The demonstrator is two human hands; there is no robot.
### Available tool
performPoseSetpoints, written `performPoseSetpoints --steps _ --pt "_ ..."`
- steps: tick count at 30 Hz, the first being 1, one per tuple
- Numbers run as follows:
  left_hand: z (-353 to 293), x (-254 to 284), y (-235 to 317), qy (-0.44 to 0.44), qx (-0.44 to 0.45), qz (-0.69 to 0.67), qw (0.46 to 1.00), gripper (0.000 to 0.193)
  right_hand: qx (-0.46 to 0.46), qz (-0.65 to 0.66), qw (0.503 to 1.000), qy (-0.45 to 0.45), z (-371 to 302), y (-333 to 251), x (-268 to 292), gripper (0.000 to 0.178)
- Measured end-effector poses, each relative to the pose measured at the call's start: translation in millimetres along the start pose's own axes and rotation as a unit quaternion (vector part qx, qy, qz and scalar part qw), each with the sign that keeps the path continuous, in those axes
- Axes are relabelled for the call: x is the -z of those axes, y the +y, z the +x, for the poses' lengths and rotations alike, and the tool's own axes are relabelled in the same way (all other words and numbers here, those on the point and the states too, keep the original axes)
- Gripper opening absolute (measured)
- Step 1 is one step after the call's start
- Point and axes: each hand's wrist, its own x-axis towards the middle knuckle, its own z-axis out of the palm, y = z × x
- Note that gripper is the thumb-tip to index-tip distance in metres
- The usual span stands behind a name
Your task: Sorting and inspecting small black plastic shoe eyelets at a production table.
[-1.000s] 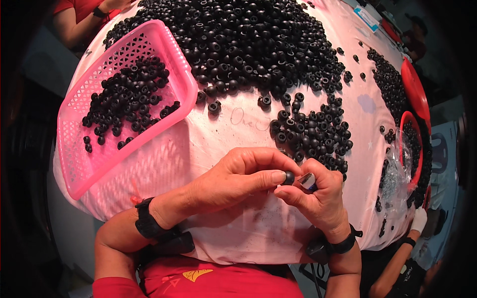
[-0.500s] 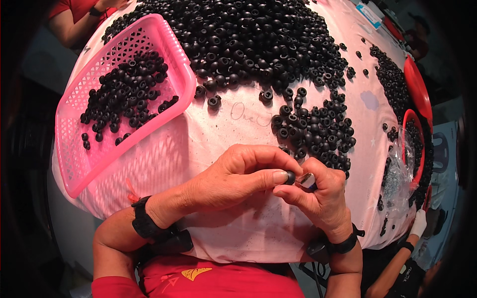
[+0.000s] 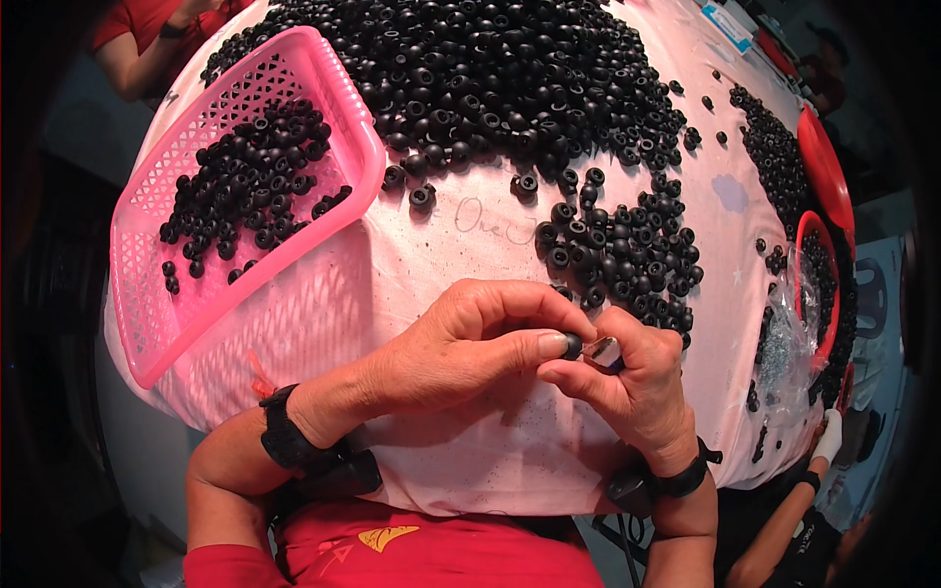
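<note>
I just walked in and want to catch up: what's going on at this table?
A person's left hand pinches a small round black piece between its fingers. The right hand holds a small shiny item close to it; whether they touch is hard to tell. A large pile of black pieces lies ahead, with a smaller cluster just beyond the hands. More pieces sit in the pink basket on the left.

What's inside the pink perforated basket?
The pink perforated basket holds a heap of loose, rounded black pieces, many showing a round hollow. The heap covers its lower layer and whatever is beneath; the near rim may hide more pieces.
</note>
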Motion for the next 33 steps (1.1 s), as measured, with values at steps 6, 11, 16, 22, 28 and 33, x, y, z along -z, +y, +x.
performPoseSetpoints --steps 6,11,16,22,28,33 --pt "-1.1 -0.3 3.2 -0.003 0.009 0.001 1.000 0.025 -0.004 0.005 1.000 -0.002 -0.1 0.0 0.1 0.047" --pt "-2.0 0.4 3.0 -0.001 0.010 0.006 1.000 0.024 -0.006 0.008 1.000 -0.009 -0.7 0.6 -0.3 0.046" --pt "-2.6 0.2 2.3 0.003 0.020 0.006 1.000 0.023 -0.008 0.010 1.000 -0.013 -0.4 -1.0 0.2 0.044" --pt "-1.8 0.1 0.8 0.000 0.001 0.024 1.000 0.021 -0.001 0.004 1.000 -0.021 -1.5 -0.5 0.4 0.043" --pt "-2.5 -2.0 0.8 -0.007 -0.008 0.013 1.000 0.019 0.007 0.024 0.999 -0.025 -0.8 -3.5 1.5 0.040" --pt "-0.8 -2.0 -1.7 -0.014 -0.035 0.011 0.999 0.019 -0.014 0.048 0.998 -0.035 -0.5 -6.6 2.3 0.040"
